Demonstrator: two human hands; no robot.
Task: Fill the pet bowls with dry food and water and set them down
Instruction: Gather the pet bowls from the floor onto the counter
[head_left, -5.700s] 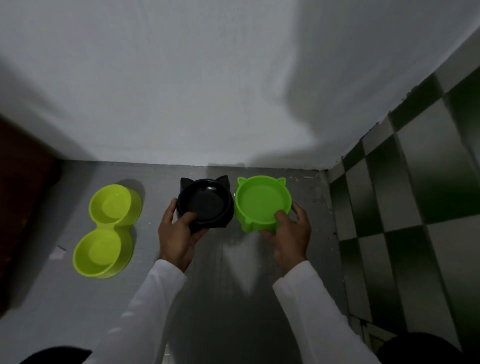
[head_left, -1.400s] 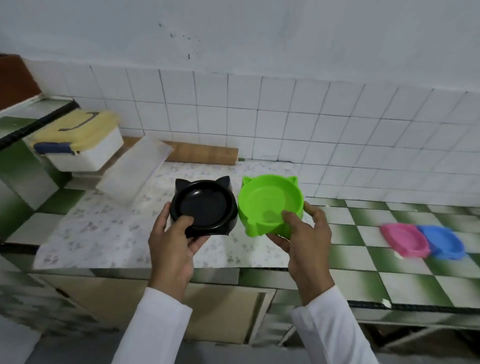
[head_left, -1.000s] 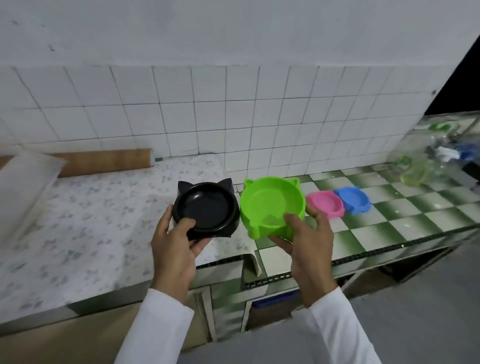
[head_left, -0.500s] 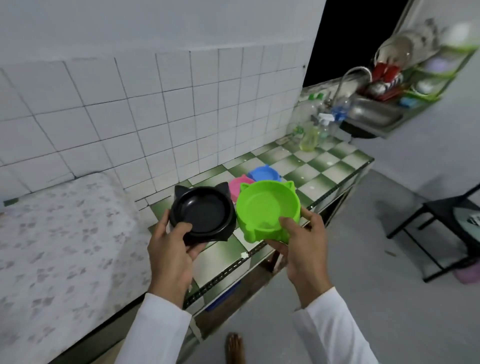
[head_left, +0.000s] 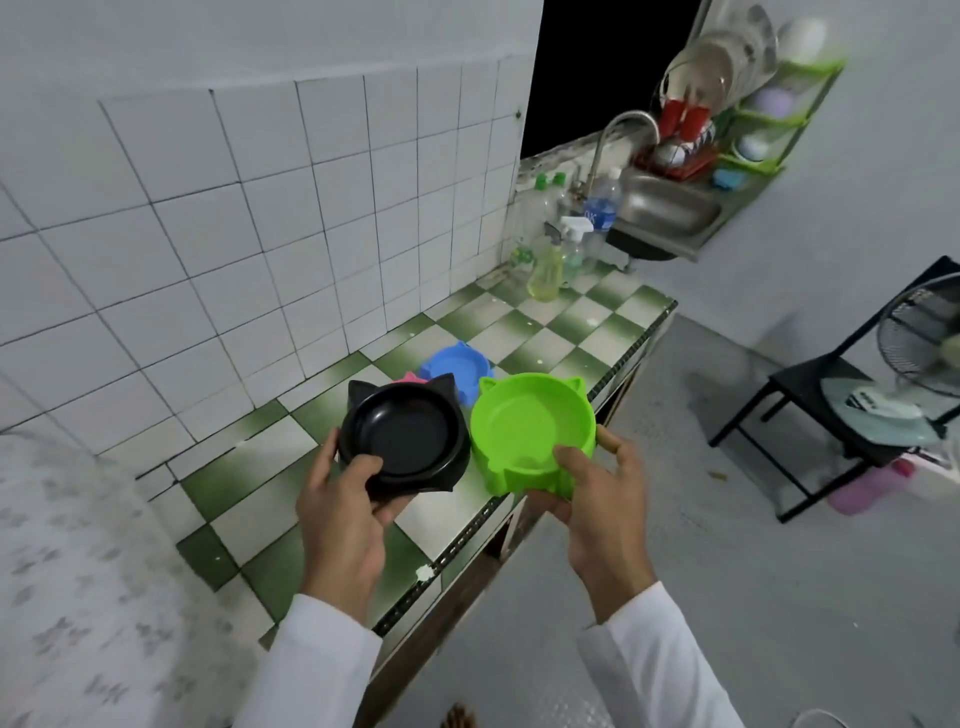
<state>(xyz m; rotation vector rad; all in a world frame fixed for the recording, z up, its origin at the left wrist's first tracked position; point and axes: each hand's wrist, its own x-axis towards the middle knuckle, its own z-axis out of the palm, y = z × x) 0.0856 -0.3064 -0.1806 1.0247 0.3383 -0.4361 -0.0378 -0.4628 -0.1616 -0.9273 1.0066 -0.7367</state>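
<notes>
black bowl (head_left: 402, 436) | gripped by left hand (head_left: 340, 514) | green bowl (head_left: 530, 428) | gripped by right hand (head_left: 597, 499)

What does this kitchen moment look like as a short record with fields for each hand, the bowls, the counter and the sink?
left hand: holds black bowl, empty
right hand: holds green bowl, empty
counter: green and white checks; blue bowl on it, pink bowl mostly hidden behind the black one
sink: steel, beyond the counter's far end, tap above
bottles: at the counter's far end

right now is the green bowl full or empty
Empty: the green bowl in the right hand shows only its bare inside, no food or water.
</notes>
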